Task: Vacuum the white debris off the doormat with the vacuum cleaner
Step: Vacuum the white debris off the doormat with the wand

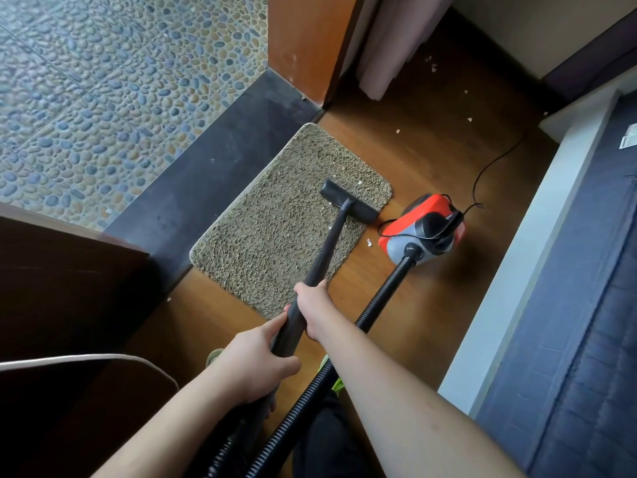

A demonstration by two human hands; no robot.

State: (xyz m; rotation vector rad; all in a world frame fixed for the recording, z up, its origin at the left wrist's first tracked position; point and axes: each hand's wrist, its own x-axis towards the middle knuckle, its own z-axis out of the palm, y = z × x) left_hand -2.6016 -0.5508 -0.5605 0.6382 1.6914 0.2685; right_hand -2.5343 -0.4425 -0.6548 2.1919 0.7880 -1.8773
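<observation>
Head view gives me no readable writing on the vacuum [422,229]. My left hand [253,365] and right hand [312,310] both curl round the one wand [325,257], right ahead of left. Beyond my grip, the nozzle [350,205] sits on the mat [272,222], one white scrap [360,182] just past it. Right of the wand, one hose [382,294] runs to the vacuum; five or so scraps dot the floor [431,150] further out.
</observation>
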